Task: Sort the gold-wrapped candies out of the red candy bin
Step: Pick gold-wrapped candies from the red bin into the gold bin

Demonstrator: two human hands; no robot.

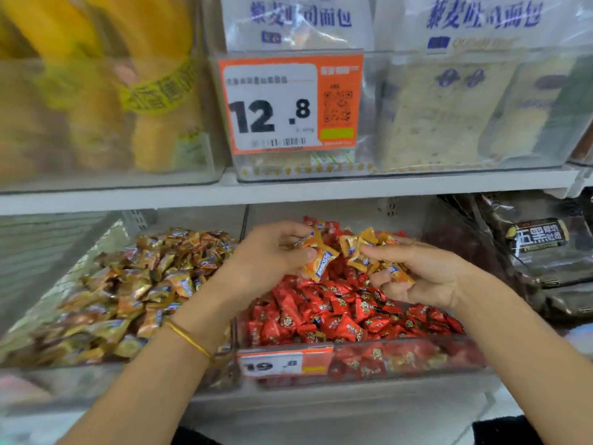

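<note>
Shop shelving fills the view: a white shelf board (pixel 288 189) carries an orange price tag (pixel 282 104) reading "12.8". Behind it stand clear bread bags (pixel 481 17) printed "藜麦吐司面包". At right lie dark packets (pixel 539 239); we read "五黑" on one, and the rest is too small to tell.

Below, the red candy bin (pixel 401 361) bears a tag (pixel 279 364) reading "19.8". We cannot read the print on the red wrappers. A neighbouring bin (pixel 96 374) to the left holds gold wrappers.

We note both hands above the red candy bin. The left hand (pixel 272 252), a yellow bracelet (pixel 189 340) on its wrist, pinches a gold-wrapped candy (pixel 321 263) between thumb and curled fingers. Its long axis runs diagonally, upper end toward the right. The right hand (pixel 423 274) lies palm up, fingers curled round a cluster of gold candies (pixel 359 248), thumb pressed on top. These point in mixed directions.
</note>
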